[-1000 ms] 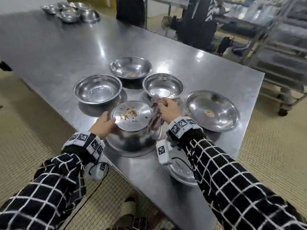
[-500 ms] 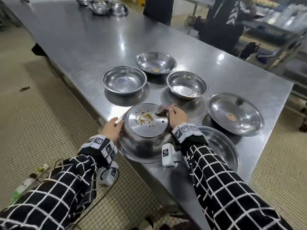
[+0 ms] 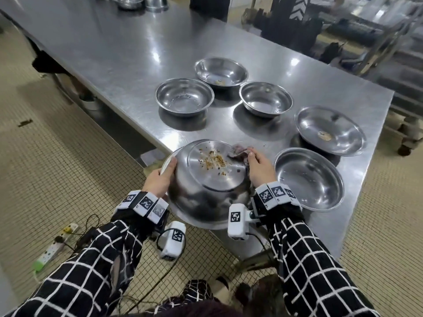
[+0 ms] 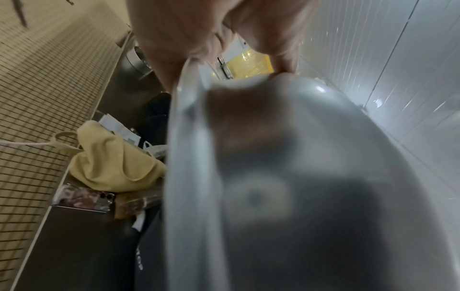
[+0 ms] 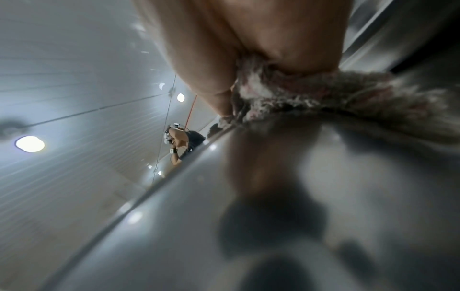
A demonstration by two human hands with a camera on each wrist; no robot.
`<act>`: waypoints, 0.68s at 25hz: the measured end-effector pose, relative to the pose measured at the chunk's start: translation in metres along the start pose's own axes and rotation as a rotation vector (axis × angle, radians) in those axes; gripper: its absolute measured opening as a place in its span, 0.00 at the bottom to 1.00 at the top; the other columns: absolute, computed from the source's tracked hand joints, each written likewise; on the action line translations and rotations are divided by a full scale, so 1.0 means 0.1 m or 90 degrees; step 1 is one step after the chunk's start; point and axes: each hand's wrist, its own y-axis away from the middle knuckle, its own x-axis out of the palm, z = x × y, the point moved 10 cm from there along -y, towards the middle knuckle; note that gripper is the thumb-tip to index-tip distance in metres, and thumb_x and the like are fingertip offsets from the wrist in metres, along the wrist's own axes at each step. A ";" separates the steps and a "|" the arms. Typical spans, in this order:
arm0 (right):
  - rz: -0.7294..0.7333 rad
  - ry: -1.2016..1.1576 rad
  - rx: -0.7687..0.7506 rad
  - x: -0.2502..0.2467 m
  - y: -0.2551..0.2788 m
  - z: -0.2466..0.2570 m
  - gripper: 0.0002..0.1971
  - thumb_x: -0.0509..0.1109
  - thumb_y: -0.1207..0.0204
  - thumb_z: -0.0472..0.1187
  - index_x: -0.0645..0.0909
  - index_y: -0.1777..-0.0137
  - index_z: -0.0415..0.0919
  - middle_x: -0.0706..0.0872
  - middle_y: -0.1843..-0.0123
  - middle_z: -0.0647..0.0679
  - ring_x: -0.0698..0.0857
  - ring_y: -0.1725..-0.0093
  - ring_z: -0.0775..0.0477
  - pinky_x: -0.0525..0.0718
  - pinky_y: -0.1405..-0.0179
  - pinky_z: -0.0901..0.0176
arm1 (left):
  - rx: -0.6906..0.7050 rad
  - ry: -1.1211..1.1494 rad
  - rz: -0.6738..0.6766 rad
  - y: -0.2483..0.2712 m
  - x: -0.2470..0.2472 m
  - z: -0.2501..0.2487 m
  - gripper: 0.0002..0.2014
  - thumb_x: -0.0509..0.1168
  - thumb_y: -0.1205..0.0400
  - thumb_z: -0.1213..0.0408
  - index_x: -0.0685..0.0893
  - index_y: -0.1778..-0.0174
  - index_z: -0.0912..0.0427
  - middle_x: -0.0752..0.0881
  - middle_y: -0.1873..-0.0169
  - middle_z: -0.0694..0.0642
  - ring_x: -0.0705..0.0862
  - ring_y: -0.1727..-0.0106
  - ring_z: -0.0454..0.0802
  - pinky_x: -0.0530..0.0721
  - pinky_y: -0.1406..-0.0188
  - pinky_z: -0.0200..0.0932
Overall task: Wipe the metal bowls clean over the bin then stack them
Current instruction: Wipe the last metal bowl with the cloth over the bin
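A large metal bowl [image 3: 206,186] is upside down and tilted at the table's near corner, partly past the edge, with brown crumbs [image 3: 214,160] on its flat base. My left hand [image 3: 163,176] grips its left rim, thumb on the outer wall; the left wrist view shows the rim [image 4: 189,137] in my left hand's [image 4: 189,35] pinch. My right hand [image 3: 255,162] holds a grey-pink cloth [image 3: 238,152] against the right side of the base. Up close, the cloth [image 5: 323,94] is bunched under my right hand's fingers [image 5: 248,49] on the bowl [image 5: 298,196].
Several more bowls stand upright on the steel table [image 3: 114,53]: three small ones [image 3: 185,97] [image 3: 221,72] [image 3: 265,98] and two wide ones [image 3: 329,130] [image 3: 309,178]. A power strip [image 3: 55,245] and cables lie on the tiled floor. A wheeled rack [image 3: 402,88] stands at right.
The upturned bowl has come toward me and left, now hanging over the table's edge. My right hand with the cloth has moved onto the far right of the base.
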 end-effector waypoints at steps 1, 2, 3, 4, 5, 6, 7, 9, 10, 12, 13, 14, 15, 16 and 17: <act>-0.018 -0.017 -0.004 -0.04 0.09 0.04 0.18 0.55 0.13 0.43 0.75 0.26 0.43 0.77 0.27 0.48 0.74 0.27 0.47 0.63 0.35 0.69 | 0.015 0.022 -0.003 0.03 -0.06 -0.06 0.41 0.60 0.31 0.26 0.83 0.40 0.59 0.81 0.45 0.56 0.81 0.44 0.59 0.80 0.34 0.60; -0.039 -0.027 -0.013 -0.08 0.19 0.09 0.18 0.55 0.13 0.43 0.75 0.26 0.43 0.78 0.27 0.49 0.74 0.27 0.48 0.64 0.34 0.68 | 0.028 0.040 0.000 0.10 -0.10 -0.11 0.43 0.61 0.35 0.23 0.84 0.41 0.59 0.82 0.43 0.56 0.82 0.43 0.59 0.79 0.34 0.60; -0.066 -0.035 -0.022 -0.14 0.29 0.14 0.18 0.55 0.13 0.43 0.75 0.27 0.44 0.78 0.27 0.49 0.74 0.28 0.48 0.65 0.33 0.67 | 0.034 0.057 0.008 0.13 -0.14 -0.14 0.45 0.63 0.41 0.20 0.86 0.44 0.57 0.84 0.42 0.56 0.83 0.42 0.59 0.79 0.33 0.60; -0.096 -0.051 -0.032 -0.21 0.40 0.19 0.18 0.56 0.13 0.43 0.75 0.27 0.44 0.78 0.28 0.49 0.75 0.28 0.49 0.66 0.31 0.65 | 0.043 0.068 0.023 0.10 -0.15 -0.14 0.48 0.63 0.47 0.16 0.86 0.48 0.55 0.86 0.41 0.57 0.84 0.41 0.60 0.79 0.33 0.60; -0.126 -0.074 -0.042 -0.30 0.49 0.23 0.18 0.56 0.13 0.43 0.75 0.27 0.45 0.78 0.28 0.50 0.75 0.28 0.50 0.67 0.29 0.63 | 0.048 0.069 0.039 0.10 -0.14 -0.15 0.50 0.62 0.52 0.14 0.86 0.52 0.55 0.87 0.41 0.61 0.85 0.40 0.62 0.80 0.34 0.62; -0.153 -0.092 -0.053 -0.40 0.57 0.26 0.18 0.57 0.13 0.42 0.75 0.26 0.45 0.78 0.27 0.51 0.74 0.28 0.52 0.68 0.28 0.63 | 0.066 0.070 0.060 0.14 -0.11 -0.19 0.49 0.61 0.53 0.14 0.85 0.53 0.54 0.87 0.41 0.63 0.85 0.40 0.63 0.80 0.35 0.63; -0.174 -0.099 -0.062 -0.51 0.66 0.29 0.18 0.57 0.13 0.42 0.75 0.26 0.46 0.77 0.27 0.52 0.74 0.28 0.53 0.68 0.29 0.63 | 0.078 0.067 0.071 0.19 -0.11 -0.25 0.48 0.62 0.52 0.15 0.84 0.54 0.54 0.87 0.41 0.63 0.85 0.39 0.63 0.80 0.35 0.62; -0.215 -0.107 -0.055 -0.73 0.80 0.30 0.17 0.57 0.13 0.43 0.76 0.28 0.48 0.79 0.29 0.53 0.76 0.30 0.53 0.70 0.28 0.61 | 0.073 0.093 0.102 0.34 -0.04 -0.40 0.47 0.66 0.53 0.17 0.84 0.54 0.55 0.88 0.43 0.61 0.85 0.41 0.61 0.80 0.34 0.59; -0.245 -0.117 -0.044 -0.87 0.88 0.27 0.16 0.56 0.14 0.43 0.78 0.30 0.48 0.81 0.32 0.52 0.78 0.32 0.52 0.73 0.29 0.58 | 0.066 0.097 0.117 0.39 0.02 -0.44 0.47 0.67 0.52 0.18 0.85 0.53 0.57 0.88 0.45 0.60 0.85 0.42 0.60 0.80 0.34 0.58; -0.307 -0.138 -0.029 -1.19 1.10 0.20 0.15 0.55 0.13 0.43 0.81 0.35 0.46 0.84 0.39 0.52 0.81 0.39 0.52 0.78 0.36 0.59 | 0.086 0.066 0.170 0.57 0.25 -0.61 0.40 0.66 0.41 0.21 0.85 0.54 0.58 0.89 0.49 0.61 0.86 0.43 0.61 0.80 0.34 0.57; -0.334 -0.140 -0.017 -1.34 1.21 0.14 0.15 0.53 0.13 0.43 0.81 0.37 0.44 0.84 0.42 0.52 0.81 0.43 0.53 0.79 0.43 0.65 | 0.109 0.037 0.190 0.63 0.39 -0.69 0.37 0.63 0.36 0.22 0.85 0.57 0.57 0.89 0.51 0.62 0.86 0.43 0.62 0.80 0.34 0.58; -0.359 -0.137 0.000 -1.50 1.32 0.06 0.15 0.53 0.13 0.44 0.80 0.39 0.43 0.83 0.44 0.51 0.81 0.47 0.54 0.78 0.51 0.69 | 0.128 0.012 0.212 0.73 0.55 -0.76 0.36 0.61 0.34 0.23 0.85 0.58 0.57 0.90 0.52 0.62 0.86 0.45 0.63 0.81 0.36 0.58; -0.379 -0.136 0.016 -1.66 1.44 -0.01 0.15 0.52 0.13 0.46 0.79 0.41 0.42 0.83 0.45 0.50 0.80 0.49 0.54 0.76 0.54 0.67 | 0.149 -0.015 0.228 0.85 0.71 -0.82 0.35 0.60 0.31 0.24 0.85 0.60 0.57 0.89 0.52 0.63 0.87 0.48 0.62 0.82 0.38 0.56; -0.393 -0.135 0.026 -1.78 1.53 -0.08 0.16 0.53 0.13 0.48 0.79 0.39 0.41 0.82 0.45 0.49 0.80 0.48 0.52 0.75 0.52 0.63 | 0.171 -0.039 0.238 0.93 0.83 -0.86 0.35 0.58 0.29 0.25 0.85 0.61 0.58 0.89 0.53 0.64 0.86 0.50 0.61 0.83 0.41 0.54; -0.413 -0.134 0.040 -1.94 1.65 -0.16 0.17 0.55 0.14 0.50 0.78 0.37 0.41 0.82 0.45 0.49 0.80 0.46 0.51 0.75 0.50 0.60 | 0.185 -0.056 0.257 1.00 1.03 -0.88 0.36 0.59 0.31 0.24 0.85 0.62 0.58 0.89 0.53 0.65 0.86 0.51 0.61 0.83 0.42 0.53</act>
